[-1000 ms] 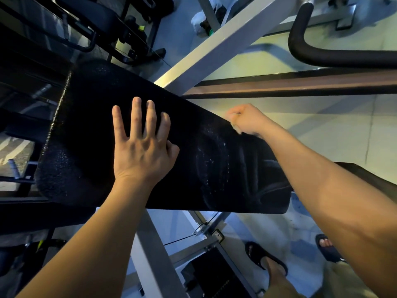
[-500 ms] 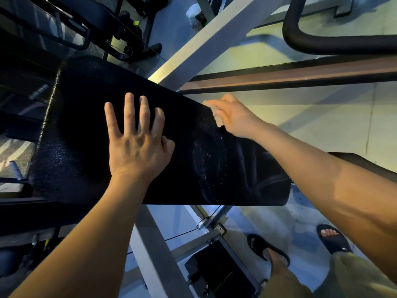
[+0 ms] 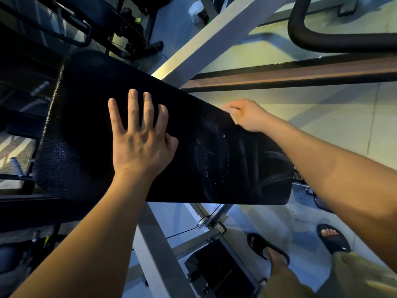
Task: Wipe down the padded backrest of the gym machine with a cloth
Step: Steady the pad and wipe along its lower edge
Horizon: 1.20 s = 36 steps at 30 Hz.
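Note:
The black padded backrest [image 3: 86,130] slants across the middle of the view, with pale wet streaks on its right part. My left hand [image 3: 139,143] lies flat on the pad near its middle, fingers spread and straight. My right hand [image 3: 247,117] is at the pad's far right edge, its fingers curled around a small pale cloth [image 3: 230,110]. Only a sliver of that cloth shows under the fingers.
A grey steel frame beam [image 3: 206,37] runs diagonally behind the pad, and another beam [image 3: 154,250] passes below it. A black curved handle [image 3: 318,41] sits at top right. My sandalled feet [image 3: 266,250] stand on the floor beside a black weight stack [image 3: 219,274].
My right hand with the cloth slid back and forth along the pad's far edge and now sits at the rim. The left hand stayed flat in place.

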Each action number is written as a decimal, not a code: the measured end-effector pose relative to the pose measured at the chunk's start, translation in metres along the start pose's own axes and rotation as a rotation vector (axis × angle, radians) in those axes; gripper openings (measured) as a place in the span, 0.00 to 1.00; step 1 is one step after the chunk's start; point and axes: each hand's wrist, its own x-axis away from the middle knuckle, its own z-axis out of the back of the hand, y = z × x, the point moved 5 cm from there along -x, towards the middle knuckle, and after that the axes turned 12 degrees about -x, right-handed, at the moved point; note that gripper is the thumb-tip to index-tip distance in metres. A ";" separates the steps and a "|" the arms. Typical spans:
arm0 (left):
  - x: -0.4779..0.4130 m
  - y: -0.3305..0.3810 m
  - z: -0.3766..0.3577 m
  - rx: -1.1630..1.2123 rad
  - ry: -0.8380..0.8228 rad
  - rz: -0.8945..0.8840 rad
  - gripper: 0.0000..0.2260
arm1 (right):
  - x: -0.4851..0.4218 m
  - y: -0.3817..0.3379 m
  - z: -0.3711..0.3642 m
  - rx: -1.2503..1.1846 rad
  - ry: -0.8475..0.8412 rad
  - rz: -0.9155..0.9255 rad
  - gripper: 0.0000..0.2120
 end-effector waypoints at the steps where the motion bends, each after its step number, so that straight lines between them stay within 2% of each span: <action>1: 0.000 0.000 0.000 0.001 0.002 0.005 0.30 | 0.004 0.019 0.007 0.004 -0.016 -0.078 0.16; 4: -0.001 0.000 0.000 0.003 0.001 0.013 0.29 | 0.011 0.051 0.019 0.059 -0.093 -0.309 0.15; 10: -0.001 0.001 0.000 0.007 -0.011 0.008 0.29 | -0.030 -0.019 -0.004 -0.087 -0.217 -0.167 0.12; 14: 0.000 0.000 0.000 0.004 -0.014 0.012 0.29 | -0.014 0.033 0.009 0.022 -0.246 -0.310 0.13; 18: 0.000 -0.001 0.000 0.014 -0.003 0.017 0.29 | 0.001 0.076 0.021 0.088 -0.198 -0.426 0.13; 25: 0.000 0.001 0.000 0.023 -0.005 0.005 0.29 | 0.008 0.056 0.015 -0.118 -0.004 -0.306 0.15; 27: 0.000 0.000 0.000 0.017 -0.006 0.013 0.29 | 0.023 0.075 0.018 -0.133 0.050 -0.346 0.16; 30: 0.000 0.001 0.000 0.022 0.004 0.005 0.29 | 0.032 0.093 0.020 -0.098 0.128 -0.463 0.13; 34: 0.001 0.001 0.000 0.017 0.005 0.011 0.29 | 0.027 0.062 0.009 -0.070 0.167 -0.323 0.20; 36: 0.001 0.001 0.000 0.010 0.001 0.004 0.29 | 0.041 0.054 0.006 -0.129 0.190 -0.271 0.17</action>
